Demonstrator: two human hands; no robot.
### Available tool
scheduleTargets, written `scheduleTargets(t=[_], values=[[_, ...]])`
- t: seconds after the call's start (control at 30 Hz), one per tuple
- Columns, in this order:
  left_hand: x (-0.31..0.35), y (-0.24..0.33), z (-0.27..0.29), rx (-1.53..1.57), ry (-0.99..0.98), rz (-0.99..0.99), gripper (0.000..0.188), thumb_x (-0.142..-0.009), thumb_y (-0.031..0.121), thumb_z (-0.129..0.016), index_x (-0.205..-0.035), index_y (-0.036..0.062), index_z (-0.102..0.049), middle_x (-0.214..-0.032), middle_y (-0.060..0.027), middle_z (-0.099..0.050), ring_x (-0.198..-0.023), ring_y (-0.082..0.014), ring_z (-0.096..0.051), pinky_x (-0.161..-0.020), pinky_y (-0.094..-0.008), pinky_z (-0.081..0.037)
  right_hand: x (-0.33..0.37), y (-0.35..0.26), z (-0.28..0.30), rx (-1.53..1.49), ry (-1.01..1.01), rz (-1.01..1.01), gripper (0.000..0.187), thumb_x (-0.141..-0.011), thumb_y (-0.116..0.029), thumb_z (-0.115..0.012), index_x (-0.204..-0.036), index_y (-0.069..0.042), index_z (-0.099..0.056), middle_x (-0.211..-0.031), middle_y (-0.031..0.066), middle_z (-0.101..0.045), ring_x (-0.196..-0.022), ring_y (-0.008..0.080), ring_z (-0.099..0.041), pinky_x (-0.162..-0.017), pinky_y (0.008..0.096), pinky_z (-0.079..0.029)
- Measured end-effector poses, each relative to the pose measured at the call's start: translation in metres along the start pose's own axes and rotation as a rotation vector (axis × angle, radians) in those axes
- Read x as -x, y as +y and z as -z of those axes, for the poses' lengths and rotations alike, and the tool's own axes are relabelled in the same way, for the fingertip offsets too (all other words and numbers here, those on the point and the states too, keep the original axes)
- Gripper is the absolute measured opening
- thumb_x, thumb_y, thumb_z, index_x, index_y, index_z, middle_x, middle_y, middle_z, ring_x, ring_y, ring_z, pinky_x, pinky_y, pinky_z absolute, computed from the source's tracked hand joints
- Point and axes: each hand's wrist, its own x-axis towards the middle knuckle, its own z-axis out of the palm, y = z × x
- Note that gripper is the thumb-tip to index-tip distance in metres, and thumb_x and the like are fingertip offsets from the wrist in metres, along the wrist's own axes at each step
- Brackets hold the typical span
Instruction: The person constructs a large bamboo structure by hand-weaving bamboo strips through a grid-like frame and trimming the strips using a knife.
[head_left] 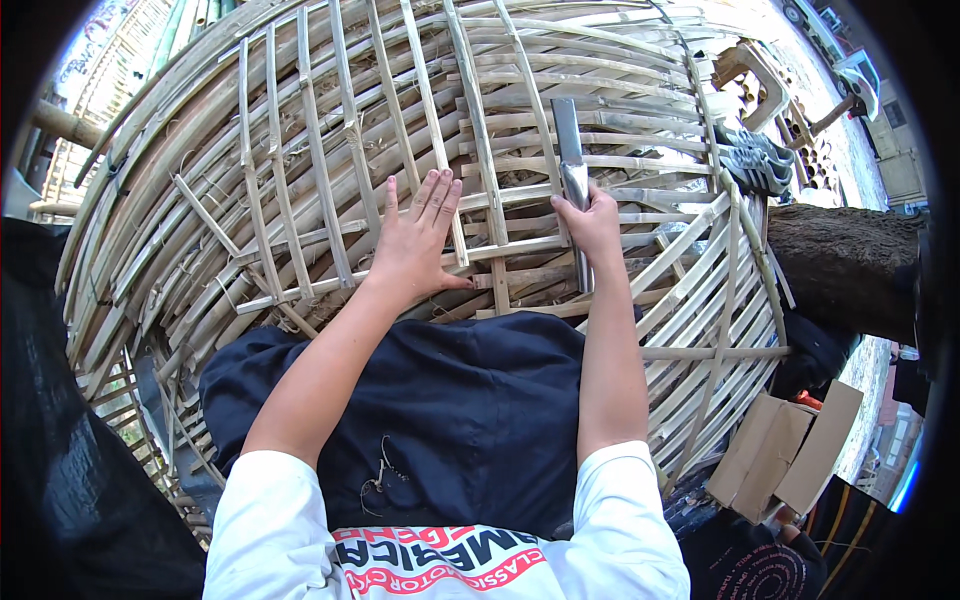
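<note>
Setting: outdoor work yard in daylight, pale ground, stacked bamboo poles [190, 25] at the upper left, a rough dark tree trunk [845, 255] at the right.

Item 1: large domed basket frame of pale split-bamboo strips [300, 200], loosely woven in a lattice, filling most of the view and lying directly in front of the person, who sits against it in dark trousers and a white printed shirt.

Item 2: left hand [415, 245], fingers spread, palm laid flat on the lattice near its middle, pressing the strips down.

Item 3: right hand [592, 225], fist wrapped round the handle of a long flat steel blade [570, 150]; the blade points away from the person and lies along an upright strip just right of the left hand.

Item 4: grey sports shoes [750, 160] beyond the frame's right rim; flattened brown cardboard boxes [790, 450] at the lower right.

Step, as judged: adjusting or trimming a strip in the weave, one hand steadying, the other working the blade. The next move would call for firm bracing and a controlled stroke directed away from the spread fingers, which lie near the blade's line.
</note>
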Motion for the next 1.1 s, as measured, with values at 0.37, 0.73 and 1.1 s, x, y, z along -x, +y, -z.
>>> scheduleTargets(t=[0.37, 0.73, 1.1], values=[[0.002, -0.011, -0.007, -0.036, 0.025, -0.031, 0.121, -0.068, 0.072, -0.067, -0.155, 0.0062, -0.015, -0.162, -0.0092, -0.018, -0.15, -0.0207, -0.016, -0.119, -0.0616, -0.005, 0.041, -0.045, 0.006, 0.492, 0.11, 0.127, 0.045, -0.09, -0.025, -0.065, -0.127, -0.004, -0.052, -0.098, 0.0241, -0.068, -0.092, 0.0443, -0.065, -0.076, 0.047, -0.051], [0.0, -0.014, -0.014, 0.037, 0.022, -0.033, 0.124, -0.067, 0.07, -0.069, -0.156, 0.0071, -0.009, -0.163, -0.0074, -0.014, -0.151, -0.0202, -0.012, -0.118, -0.0622, -0.004, 0.122, -0.064, 0.012, 0.433, -0.089, 0.405, 0.047, -0.093, -0.019, -0.063, -0.135, -0.011, -0.044, -0.105, 0.0195, -0.062, -0.086, 0.0428, -0.065, -0.071, 0.0494, -0.052], [0.001, -0.014, -0.016, 0.082, 0.048, -0.043, 0.123, -0.066, 0.065, -0.075, -0.156, 0.0094, -0.011, -0.163, -0.0054, -0.014, -0.15, -0.0187, -0.013, -0.119, -0.0611, -0.007, 0.131, -0.055, -0.002, 0.606, -0.121, 0.398, 0.041, -0.093, -0.024, -0.06, -0.132, -0.016, -0.05, -0.09, 0.0161, -0.058, -0.072, 0.0402, -0.064, -0.062, 0.0502, -0.051]])
